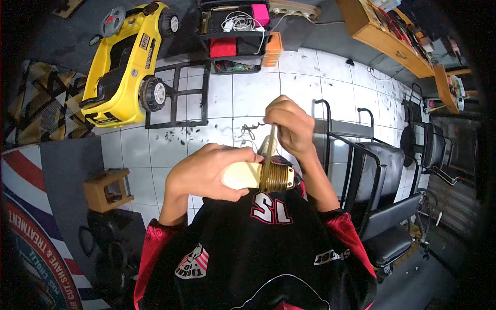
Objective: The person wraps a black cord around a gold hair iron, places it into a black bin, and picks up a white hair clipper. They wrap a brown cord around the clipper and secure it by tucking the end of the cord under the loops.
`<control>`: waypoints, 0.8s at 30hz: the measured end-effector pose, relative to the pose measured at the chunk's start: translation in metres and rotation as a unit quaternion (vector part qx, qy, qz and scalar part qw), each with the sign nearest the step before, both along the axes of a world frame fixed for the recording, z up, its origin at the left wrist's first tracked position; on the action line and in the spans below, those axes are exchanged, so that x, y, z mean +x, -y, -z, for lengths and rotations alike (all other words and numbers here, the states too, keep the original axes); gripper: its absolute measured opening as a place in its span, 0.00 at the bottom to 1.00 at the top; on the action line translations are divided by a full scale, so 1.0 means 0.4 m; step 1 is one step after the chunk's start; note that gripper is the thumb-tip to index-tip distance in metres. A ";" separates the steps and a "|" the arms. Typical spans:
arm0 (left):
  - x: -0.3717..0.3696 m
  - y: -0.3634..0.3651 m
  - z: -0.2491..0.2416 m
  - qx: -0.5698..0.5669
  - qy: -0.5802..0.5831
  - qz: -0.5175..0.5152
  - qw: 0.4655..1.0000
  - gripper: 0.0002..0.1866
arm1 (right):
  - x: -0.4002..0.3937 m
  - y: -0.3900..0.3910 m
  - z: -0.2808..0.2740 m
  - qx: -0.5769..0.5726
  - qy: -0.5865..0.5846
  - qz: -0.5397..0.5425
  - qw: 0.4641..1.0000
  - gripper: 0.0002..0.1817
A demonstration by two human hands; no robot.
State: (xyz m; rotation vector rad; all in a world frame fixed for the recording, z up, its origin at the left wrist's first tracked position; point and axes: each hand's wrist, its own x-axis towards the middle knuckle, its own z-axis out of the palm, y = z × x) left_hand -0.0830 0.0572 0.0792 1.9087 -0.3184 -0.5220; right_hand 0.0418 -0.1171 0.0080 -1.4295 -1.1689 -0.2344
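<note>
A cream-colored hair clipper (pixel 241 175) hangs in mid-air in front of our black-and-red jersey (pixel 243 253), its brown cord (pixel 274 178) wound in close loops around the end away from our left palm. We hold the body in our left hand (pixel 199 173), fingers closed around it, one digit along the upper side and another along the lower, the fingertips just beside the loops. Our right hand (pixel 293 126) is beyond the coil, its fingers closed narrowly on the cord, which runs straight from them to the loops; the right fingers are apart from the clipper's body. A kinked length of cord trails to the left of that grip.

Beneath our hands, dark tufts dot the white tiled floor (pixel 222 98). Near its far left corner, a yellow toy car (pixel 121 67) stands beside a black metal frame (pixel 178 93). At the far edge, a black shelf unit (pixel 232 33) bears a pink box (pixel 260 14) and a bundled white cable (pixel 240 22). A wooden cabinet (pixel 385 41) stands at the far right, with black padded chairs (pixel 382 160) along the right side. To our left are a brown stool (pixel 107 190) and a barber sign (pixel 39 232).
</note>
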 end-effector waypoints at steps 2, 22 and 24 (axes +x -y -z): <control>-0.008 -0.003 -0.010 0.000 0.013 0.000 1.000 0.26 | -0.006 -0.003 0.022 -0.031 -0.037 -0.015 0.999 0.12; -0.028 0.018 -0.005 0.080 0.202 -0.237 0.947 0.34 | -0.164 0.037 0.125 -0.135 -0.212 -0.011 0.968 0.16; -0.023 0.019 -0.006 0.068 0.203 -0.280 0.936 0.32 | -0.157 0.037 0.142 -0.185 -0.240 -0.003 0.953 0.10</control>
